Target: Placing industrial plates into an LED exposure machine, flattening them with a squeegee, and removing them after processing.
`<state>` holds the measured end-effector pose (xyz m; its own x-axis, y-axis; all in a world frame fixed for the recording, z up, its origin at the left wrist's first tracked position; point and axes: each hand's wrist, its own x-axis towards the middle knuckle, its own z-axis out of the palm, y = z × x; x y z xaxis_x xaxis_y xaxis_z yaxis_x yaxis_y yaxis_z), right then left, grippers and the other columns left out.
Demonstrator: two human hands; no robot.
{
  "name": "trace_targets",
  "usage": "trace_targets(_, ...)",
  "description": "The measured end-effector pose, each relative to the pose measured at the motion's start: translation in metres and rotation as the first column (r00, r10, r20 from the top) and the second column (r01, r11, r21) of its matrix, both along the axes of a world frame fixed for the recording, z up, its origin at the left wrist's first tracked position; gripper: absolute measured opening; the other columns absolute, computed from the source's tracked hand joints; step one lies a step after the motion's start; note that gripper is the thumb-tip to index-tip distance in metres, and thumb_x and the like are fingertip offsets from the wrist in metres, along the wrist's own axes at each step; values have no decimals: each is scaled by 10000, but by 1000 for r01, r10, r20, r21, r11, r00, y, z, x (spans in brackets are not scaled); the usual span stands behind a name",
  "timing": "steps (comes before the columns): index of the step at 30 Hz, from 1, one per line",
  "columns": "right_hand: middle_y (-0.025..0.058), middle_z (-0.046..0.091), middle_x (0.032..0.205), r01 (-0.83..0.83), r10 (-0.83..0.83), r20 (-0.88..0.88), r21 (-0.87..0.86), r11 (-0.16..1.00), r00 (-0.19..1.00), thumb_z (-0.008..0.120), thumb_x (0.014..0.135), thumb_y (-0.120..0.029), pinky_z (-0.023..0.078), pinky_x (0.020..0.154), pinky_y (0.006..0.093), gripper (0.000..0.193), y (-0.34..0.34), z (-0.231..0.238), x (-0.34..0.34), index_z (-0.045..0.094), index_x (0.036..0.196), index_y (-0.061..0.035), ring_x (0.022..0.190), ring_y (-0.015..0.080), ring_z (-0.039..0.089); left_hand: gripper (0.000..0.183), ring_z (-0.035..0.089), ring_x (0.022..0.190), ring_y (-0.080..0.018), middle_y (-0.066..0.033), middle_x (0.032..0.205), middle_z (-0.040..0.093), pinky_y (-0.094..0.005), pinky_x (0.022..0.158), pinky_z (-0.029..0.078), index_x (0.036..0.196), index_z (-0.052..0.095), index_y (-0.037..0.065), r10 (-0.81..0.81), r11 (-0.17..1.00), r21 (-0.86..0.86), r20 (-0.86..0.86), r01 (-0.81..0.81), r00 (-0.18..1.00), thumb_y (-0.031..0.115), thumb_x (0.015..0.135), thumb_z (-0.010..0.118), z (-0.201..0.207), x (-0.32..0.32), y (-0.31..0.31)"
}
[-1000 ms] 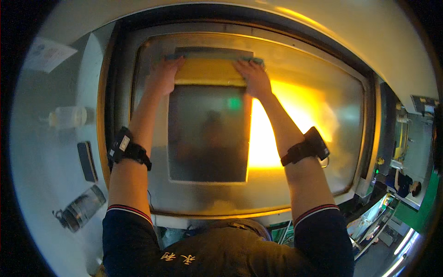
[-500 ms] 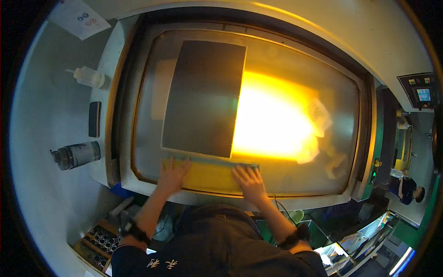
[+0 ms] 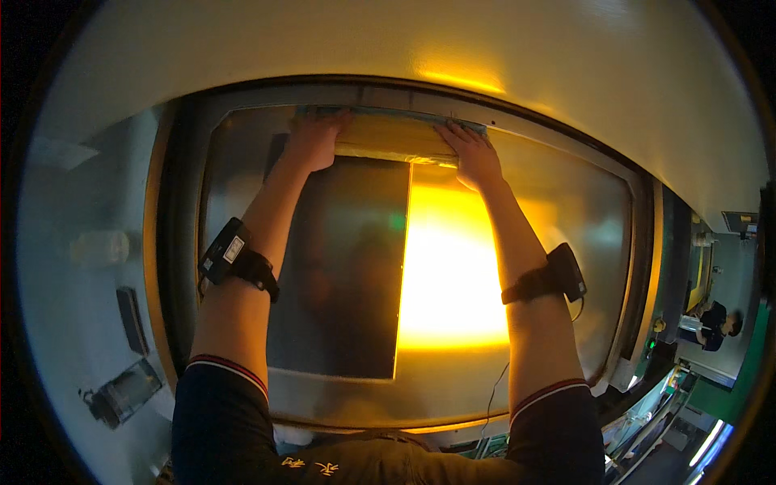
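A wide yellowish bar (image 3: 396, 139) with a dull blue-green far edge lies across the far side of a framed flat bed. My left hand (image 3: 317, 141) grips its left end, and my right hand (image 3: 471, 153) grips its right end, fingers laid over the top. Both arms reach straight out over the bed. Under and nearer than the bar is a dark rectangular panel (image 3: 347, 275), its far end covered. Beside it on the right glows a bright yellow-white lit patch (image 3: 449, 275). A hazy, see-through sheet (image 3: 566, 242) spans the bed. The undersides of both hands are hidden.
On the left ledge are a drinking bottle (image 3: 125, 394), a dark phone-like slab (image 3: 132, 319) and a blurred pale bottle (image 3: 99, 247). A pale overhanging panel (image 3: 388, 40) borders the far side. Another person (image 3: 715, 326) is at the far right, beyond a small green light (image 3: 651, 343).
Both hands have carried the bar from the bed's near edge to its far edge. The whole view has shifted with my body leaning forward; the dark panel now appears lower.
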<state>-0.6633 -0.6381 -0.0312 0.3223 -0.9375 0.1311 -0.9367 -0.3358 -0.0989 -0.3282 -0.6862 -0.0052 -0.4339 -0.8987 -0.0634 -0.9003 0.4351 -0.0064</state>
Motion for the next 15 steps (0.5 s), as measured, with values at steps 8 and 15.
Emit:
trace_targets(8,88,453,1461,12,-7,-79,62,998,997,554,736,56,404,1042,500,750,83,12,14,467,1422,-234,1238,333,496,683,496,1217,-386,-111,1190,635,-576,952,420,1397,472,223,11,999,-38,-125,-16,992,41,761,642,14,8,90)
trace_targets(15,63,546,1377,-257,202,174,407,877,964,572,728,76,451,986,475,680,426,51,26,522,1363,-160,1172,272,573,798,440,1309,-397,-112,1380,539,-621,1059,343,1458,388,198,-86,768,640,138,-23,987,143,739,729,90,39,397)
